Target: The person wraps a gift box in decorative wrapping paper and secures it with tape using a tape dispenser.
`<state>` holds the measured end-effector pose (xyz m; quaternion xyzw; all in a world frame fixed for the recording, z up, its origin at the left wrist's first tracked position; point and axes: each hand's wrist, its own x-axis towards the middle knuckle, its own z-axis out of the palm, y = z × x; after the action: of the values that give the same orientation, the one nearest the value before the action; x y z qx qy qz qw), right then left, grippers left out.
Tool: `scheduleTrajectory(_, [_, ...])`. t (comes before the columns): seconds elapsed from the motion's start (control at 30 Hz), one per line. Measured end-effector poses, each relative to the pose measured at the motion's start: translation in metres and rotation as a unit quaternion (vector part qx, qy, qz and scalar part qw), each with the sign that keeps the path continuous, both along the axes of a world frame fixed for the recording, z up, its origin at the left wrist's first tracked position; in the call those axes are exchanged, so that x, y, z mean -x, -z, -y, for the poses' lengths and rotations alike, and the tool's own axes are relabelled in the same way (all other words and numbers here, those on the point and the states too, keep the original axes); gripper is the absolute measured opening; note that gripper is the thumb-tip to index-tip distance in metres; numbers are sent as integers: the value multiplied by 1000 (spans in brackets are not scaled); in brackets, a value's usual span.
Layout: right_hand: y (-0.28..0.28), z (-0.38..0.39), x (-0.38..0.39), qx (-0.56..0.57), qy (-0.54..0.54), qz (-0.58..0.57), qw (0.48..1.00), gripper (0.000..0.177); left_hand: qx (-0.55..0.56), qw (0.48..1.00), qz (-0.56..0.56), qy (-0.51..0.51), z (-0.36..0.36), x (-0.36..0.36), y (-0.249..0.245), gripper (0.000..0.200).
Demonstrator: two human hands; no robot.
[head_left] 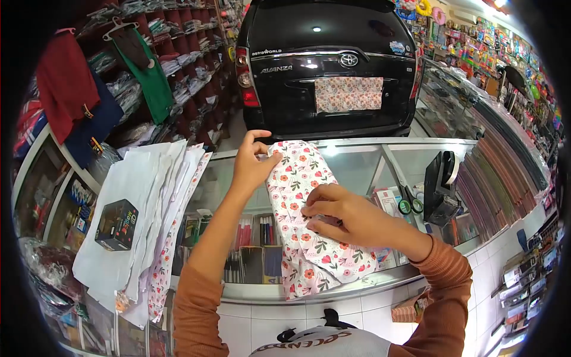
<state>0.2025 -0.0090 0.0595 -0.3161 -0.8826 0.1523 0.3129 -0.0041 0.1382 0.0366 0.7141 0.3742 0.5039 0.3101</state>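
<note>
Flower-patterned wrapping paper [303,178] lies folded on the glass counter in front of me, its lower part spreading to the right. At its upper left edge, my left hand [256,163] is closed, thumb on the paper and the other fingers curled by the edge. My right hand [348,214] is closed in a pinch on the middle of the paper, thumb and fingertips pressed against it. What lies inside or under the paper is hidden. Scissors with green-and-black handles [410,205] lie right of the paper, beside a black tape dispenser [440,187].
A stack of white and floral sheets [143,178] rests on the left counter, with a small black box [117,225] on top. Beneath the glass counter top [357,160] pens and stationery show. A black car [333,47] stands beyond. Packed shelves and hanging clothes [65,86] surround me.
</note>
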Motion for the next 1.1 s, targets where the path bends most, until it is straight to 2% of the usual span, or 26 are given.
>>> scheduleTrajectory(0.1, [-7, 10, 2, -4, 8, 36, 999, 32, -119, 990, -61, -36, 3, -7, 5, 28])
scheduleTrajectory(0.17, [-11, 17, 7, -17, 16, 64, 998, 44, -105, 992, -55, -49, 8, -13, 6, 23])
scheduleTrajectory(0.23, [-14, 31, 18, -63, 50, 109, 991, 48, -77, 995, -39, -39, 10, -14, 9, 21])
scheduleTrajectory(0.33, [-5, 40, 32, -101, 98, 152, 978, 54, -72, 992, -66, -77, 14, -13, 8, 21])
scheduleTrajectory(0.4, [-1, 42, 35, -149, 127, 204, 959, 54, -97, 983, -107, -117, 18, -4, 5, 23])
scheduleTrajectory(0.47, [-5, 35, 25, -109, 125, 250, 954, 61, -93, 969, -170, -152, 23, 20, 0, 25])
scheduleTrajectory(0.53, [-6, 27, 7, -112, 130, 278, 945, 64, -26, 982, -160, -96, 27, 51, 0, 28])
scheduleTrajectory(0.57, [2, 22, 2, -121, 149, 254, 948, 69, 27, 986, -150, -74, 36, 61, -5, 29])
scheduleTrajectory(0.67, [-22, 29, 10, -18, 127, 190, 973, 71, -71, 981, -178, -43, 59, 79, -2, 26])
scheduleTrajectory(0.7, [-20, 29, 17, -26, 148, 210, 966, 68, -50, 983, -172, -30, 68, 82, -4, 22])
scheduleTrajectory(0.8, [12, 10, 20, -207, 169, 238, 934, 64, -49, 980, -187, -44, 90, 94, -8, 18])
scheduleTrajectory(0.83, [12, 9, 19, -199, 160, 221, 941, 56, -33, 972, -230, -40, 94, 104, -6, 26])
scheduleTrajectory(0.93, [10, 5, 13, -177, 123, 191, 958, 54, -166, 923, -318, -138, 128, 94, -21, 43])
scheduleTrajectory(0.97, [14, 4, 14, -210, 126, 173, 954, 51, -178, 913, -339, -143, 139, 87, -33, 53])
scheduleTrajectory(1.07, [12, 7, 16, -204, 127, 152, 959, 48, -339, 872, -350, -36, 147, 57, -53, 43])
scheduleTrajectory(1.1, [14, 8, 16, -202, 123, 134, 962, 46, -327, 875, -358, -6, 142, 55, -47, 40])
